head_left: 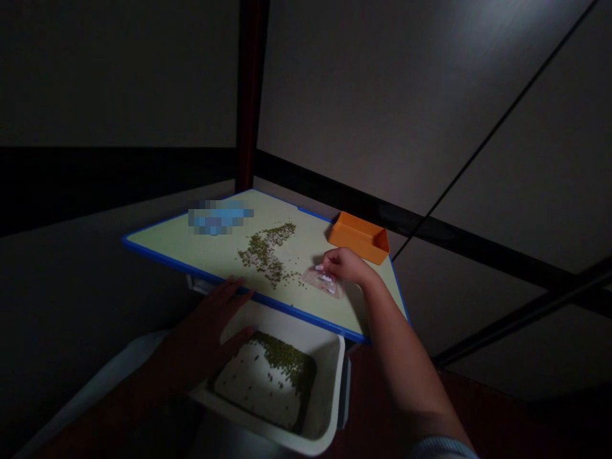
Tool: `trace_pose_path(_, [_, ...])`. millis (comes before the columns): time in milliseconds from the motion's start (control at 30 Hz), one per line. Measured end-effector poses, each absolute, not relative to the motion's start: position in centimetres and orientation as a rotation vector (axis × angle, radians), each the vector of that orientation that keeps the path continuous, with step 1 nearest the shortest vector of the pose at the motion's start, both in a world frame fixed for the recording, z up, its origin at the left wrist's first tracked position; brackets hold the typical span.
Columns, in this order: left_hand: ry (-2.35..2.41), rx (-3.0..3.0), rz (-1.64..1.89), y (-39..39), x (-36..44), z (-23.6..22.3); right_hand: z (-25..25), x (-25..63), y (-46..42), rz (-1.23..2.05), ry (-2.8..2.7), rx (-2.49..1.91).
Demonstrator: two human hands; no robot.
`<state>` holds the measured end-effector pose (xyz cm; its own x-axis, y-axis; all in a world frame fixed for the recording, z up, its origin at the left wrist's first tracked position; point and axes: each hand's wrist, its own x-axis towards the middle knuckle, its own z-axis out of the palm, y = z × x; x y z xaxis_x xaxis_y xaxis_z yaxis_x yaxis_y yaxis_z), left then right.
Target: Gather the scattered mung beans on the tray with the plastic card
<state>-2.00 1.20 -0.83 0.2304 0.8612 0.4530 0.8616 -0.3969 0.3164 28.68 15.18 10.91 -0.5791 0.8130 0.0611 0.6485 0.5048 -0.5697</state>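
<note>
A white bin with small green grains inside sat below the table.
In the head view, an orange box stood far right, a pixelated blue thing far left, with loose grains between; beside these, the right hand's fingers pinched a clear curved piece; the left hand's fingers spread open by the bin.

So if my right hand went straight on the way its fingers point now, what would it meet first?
Probably the scattered green grains on the table, beyond the clear curved piece your right hand holds, though its exact height is unclear.
</note>
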Motion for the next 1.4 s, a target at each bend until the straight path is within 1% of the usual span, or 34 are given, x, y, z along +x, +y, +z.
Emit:
trace_pose_path(267, [-1.752,-2.471,-0.9,0.9,-1.9,-0.1,11.2,28.4,14.8,0.767,-2.511,-1.24])
trace_pose_path(667, [-1.783,-2.491,-0.88,0.9,-1.8,0.4,11.4,27.9,14.5,0.613,-2.476,-1.322])
trace_pose_path(967, [-1.773,-2.491,-0.88,0.9,-1.8,0.3,10.9,27.6,14.5,0.764,-2.497,-1.185])
trace_pose_path(1167, [-1.759,-2.483,-0.891,0.9,-1.9,0.0,11.3,27.0,14.1,0.585,-2.513,-1.28])
trace_pose_path(1400, [-1.765,-2.472,-0.896,1.0,-1.8,-0.2,11.7,27.5,14.2,0.47,-2.537,-1.332])
